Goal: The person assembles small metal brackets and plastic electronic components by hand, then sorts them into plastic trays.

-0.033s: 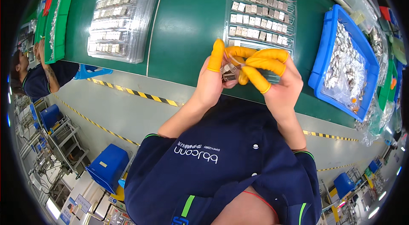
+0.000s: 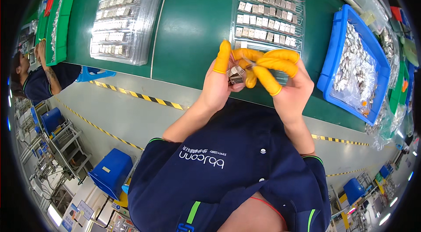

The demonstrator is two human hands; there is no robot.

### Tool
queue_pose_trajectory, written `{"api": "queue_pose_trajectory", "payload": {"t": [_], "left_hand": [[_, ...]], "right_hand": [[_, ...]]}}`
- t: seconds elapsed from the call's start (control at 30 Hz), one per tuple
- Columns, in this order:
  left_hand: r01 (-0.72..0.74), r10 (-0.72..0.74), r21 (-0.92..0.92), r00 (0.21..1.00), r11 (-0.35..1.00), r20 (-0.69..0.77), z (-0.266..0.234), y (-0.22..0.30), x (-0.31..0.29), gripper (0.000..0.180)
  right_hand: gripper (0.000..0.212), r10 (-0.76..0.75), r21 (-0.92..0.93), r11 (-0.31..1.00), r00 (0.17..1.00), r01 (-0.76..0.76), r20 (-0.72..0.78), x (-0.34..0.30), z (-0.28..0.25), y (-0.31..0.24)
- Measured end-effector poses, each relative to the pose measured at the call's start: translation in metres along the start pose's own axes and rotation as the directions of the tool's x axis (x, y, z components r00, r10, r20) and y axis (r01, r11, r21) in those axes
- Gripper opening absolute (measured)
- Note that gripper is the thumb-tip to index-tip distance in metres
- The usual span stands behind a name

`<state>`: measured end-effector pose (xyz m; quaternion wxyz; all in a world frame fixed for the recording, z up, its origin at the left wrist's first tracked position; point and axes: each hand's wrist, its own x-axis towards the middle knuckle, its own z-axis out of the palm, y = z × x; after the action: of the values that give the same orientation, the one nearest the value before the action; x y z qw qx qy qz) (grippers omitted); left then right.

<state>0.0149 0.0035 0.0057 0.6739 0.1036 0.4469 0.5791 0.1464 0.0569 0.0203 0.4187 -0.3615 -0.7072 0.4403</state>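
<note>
My left hand [image 2: 215, 86] is closed around several small silver metal plugs [image 2: 236, 75], shaped like USB connectors, in front of my chest at the table's near edge. Yellow finger cots cover fingertips on both hands. My right hand [image 2: 294, 77] meets it from the right, its covered fingers pinched around a thin greyish piece too small to name. Just beyond both hands lies a clear plastic tray [image 2: 268, 44] with rows of similar silver plugs [image 2: 263, 22]; my fingers hide part of its near end.
A stack of clear trays [image 2: 142, 50] filled with plugs stands left on the green table [image 2: 197, 21]. At right is a blue bin [image 2: 326, 74] of loose metal parts in a plastic bag. A green bin [image 2: 66, 25] and a co-worker's arm [image 2: 53, 80] are at far left.
My right hand has shifted slightly to the right, and its pinched fingers now show a thin greyish piece. My left hand stays almost still around the plugs.
</note>
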Motion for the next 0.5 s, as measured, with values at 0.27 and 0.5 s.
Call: {"api": "queue_pose_trajectory", "payload": {"t": [0.27,0.5], "left_hand": [[-0.155,0.152,0.031,0.984,0.987,0.090,0.002,-0.002,-0.004,0.020],[-0.104,0.006,0.372,0.967,0.922,0.255,-0.015,0.016,-0.005,0.016]], "right_hand": [[0.014,0.253,0.353,0.917,0.955,-0.185,-0.155,-0.011,0.014,0.007],[0.021,-0.205,-0.263,0.939,0.974,0.222,0.093,0.003,-0.004,0.001]]}}
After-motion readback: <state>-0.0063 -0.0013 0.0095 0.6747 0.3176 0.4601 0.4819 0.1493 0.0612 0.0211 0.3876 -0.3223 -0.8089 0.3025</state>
